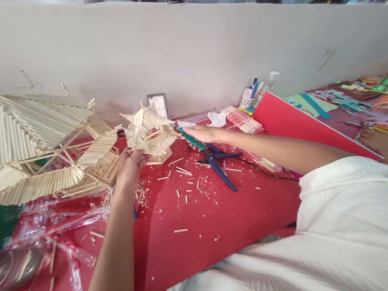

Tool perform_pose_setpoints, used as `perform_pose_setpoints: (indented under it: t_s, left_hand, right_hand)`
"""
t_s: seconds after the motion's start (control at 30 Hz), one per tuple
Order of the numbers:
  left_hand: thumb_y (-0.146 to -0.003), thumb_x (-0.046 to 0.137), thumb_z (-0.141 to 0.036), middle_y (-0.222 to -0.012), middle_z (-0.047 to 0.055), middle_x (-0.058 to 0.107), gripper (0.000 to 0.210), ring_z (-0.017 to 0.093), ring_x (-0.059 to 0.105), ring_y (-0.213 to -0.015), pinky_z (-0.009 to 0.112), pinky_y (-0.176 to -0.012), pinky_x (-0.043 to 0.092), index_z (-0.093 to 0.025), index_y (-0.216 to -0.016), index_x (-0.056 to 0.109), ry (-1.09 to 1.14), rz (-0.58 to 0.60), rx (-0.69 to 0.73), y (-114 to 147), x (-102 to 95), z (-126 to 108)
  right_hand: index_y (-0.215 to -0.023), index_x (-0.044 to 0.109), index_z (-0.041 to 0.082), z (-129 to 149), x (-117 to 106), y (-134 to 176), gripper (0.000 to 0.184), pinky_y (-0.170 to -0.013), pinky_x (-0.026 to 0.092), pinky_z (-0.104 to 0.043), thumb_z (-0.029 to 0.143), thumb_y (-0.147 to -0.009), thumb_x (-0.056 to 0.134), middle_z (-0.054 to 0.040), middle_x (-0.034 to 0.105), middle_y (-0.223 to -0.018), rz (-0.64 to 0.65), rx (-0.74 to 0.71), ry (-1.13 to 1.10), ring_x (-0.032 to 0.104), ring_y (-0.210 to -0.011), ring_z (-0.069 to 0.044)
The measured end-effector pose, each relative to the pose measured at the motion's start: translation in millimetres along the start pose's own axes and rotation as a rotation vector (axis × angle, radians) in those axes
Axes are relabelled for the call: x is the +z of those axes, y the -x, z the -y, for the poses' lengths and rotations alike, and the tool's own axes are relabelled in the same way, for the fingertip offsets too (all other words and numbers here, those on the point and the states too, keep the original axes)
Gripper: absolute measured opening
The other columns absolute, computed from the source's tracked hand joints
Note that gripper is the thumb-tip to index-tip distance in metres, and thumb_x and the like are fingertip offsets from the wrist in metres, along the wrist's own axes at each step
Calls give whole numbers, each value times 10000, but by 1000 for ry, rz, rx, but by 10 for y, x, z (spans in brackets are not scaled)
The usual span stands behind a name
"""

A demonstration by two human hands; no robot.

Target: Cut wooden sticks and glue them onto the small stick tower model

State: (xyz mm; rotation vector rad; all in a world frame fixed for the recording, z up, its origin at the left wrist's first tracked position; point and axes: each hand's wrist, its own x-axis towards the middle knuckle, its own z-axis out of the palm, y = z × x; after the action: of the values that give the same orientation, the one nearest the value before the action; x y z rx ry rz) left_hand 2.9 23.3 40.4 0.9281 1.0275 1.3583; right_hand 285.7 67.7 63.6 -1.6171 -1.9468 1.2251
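Observation:
In front of me stands a small pagoda-like model [160, 140] built of thin wooden sticks, with a pointed roof. My left hand [132, 165] grips its lower left edge, thumb and fingers partly hidden by the sticks. My right hand [205, 134] is wrapped round green-handled pliers [192, 137], their metal tip close against the model's right side. Exactly what the tip touches is too small to make out. Just below the right hand, blue-handled cutters [215, 161] lie on the red table [194, 259].
A larger stick model [44, 135] fills the left side, above crumpled clear plastic [65, 222]. Cut stick bits [183, 171] litter the table. Bundled sticks [240, 118], a pen cup [248, 102] and a leaning red board [305, 127] stand right. Another person's hand [379, 141] is far right.

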Motion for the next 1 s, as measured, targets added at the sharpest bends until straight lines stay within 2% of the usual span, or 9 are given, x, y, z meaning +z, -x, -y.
perform_pose_setpoints:
  t_s: [0.17,0.53,0.67,0.8,1.0]
  left_hand:
    - [-596,766,-269,-758,-33,643,384,134,672,-659,284,-734,572,-216,-867,500,-1,3,1,-1,-8,10]
    - [-585,751,-255,-710,-49,627,371,144,682,-652,287,-733,582,-226,-846,490,2,12,-6,-13,-11,11]
    - [-588,740,-246,-685,-56,606,358,151,687,-657,284,-726,579,-229,-835,482,6,9,-3,-14,-16,17]
    - [-585,739,-242,-709,-49,619,361,144,681,-651,293,-742,580,-223,-854,499,6,5,1,-10,-8,13]
    - [-581,753,-248,-713,-45,635,364,139,678,-642,289,-737,582,-218,-855,516,9,8,-6,-23,-14,16]
  right_hand:
    - [-869,674,146,29,35,51,730,-519,582,-299,755,-983,286,-164,738,-842,-13,13,-18,691,-633,-206]
    - [-1052,676,164,6,69,62,629,-581,608,-352,694,-1006,340,-126,731,-826,-4,25,-164,717,-663,-228]
    - [-918,672,151,11,94,71,684,-502,564,-301,712,-1009,292,-117,713,-720,-15,26,-120,689,-588,-205]
    - [-757,596,164,-8,136,64,712,-441,514,-254,747,-994,263,-93,687,-645,-55,24,-109,647,-513,-168]
    - [-747,549,191,-36,175,62,704,-416,488,-250,769,-982,222,-54,644,-598,-38,-17,-161,605,-469,-150]
